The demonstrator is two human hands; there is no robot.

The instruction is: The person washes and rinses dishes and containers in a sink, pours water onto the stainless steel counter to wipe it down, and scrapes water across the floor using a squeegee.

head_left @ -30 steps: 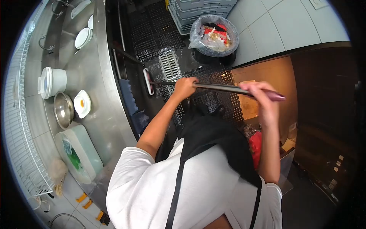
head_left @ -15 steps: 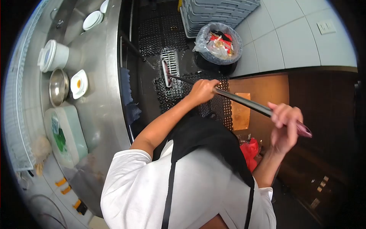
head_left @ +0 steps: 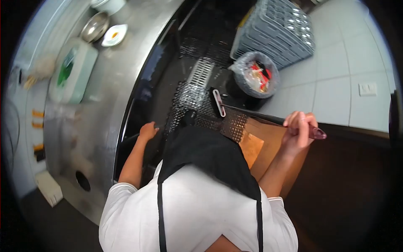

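My right hand is wrapped round the upper end of a long-handled floor squeegee, just below its purplish handle tip. The dark pole slants away to the left, and its narrow, pale-edged head is low over the black floor matting. My left hand is off the pole, hanging beside the front of the steel counter. It holds nothing that I can see; its fingers are loosely bent and partly apart.
A steel counter runs along the left, bearing a metal bowl, a white dish and a pale green tub. Ahead are a floor drain, a lined bin and stacked grey racks. A tiled wall stands right.
My left hand has let go of the pole and moved left towards the counter. The squeegee head has shifted away from the drain, towards me. My view has turned.
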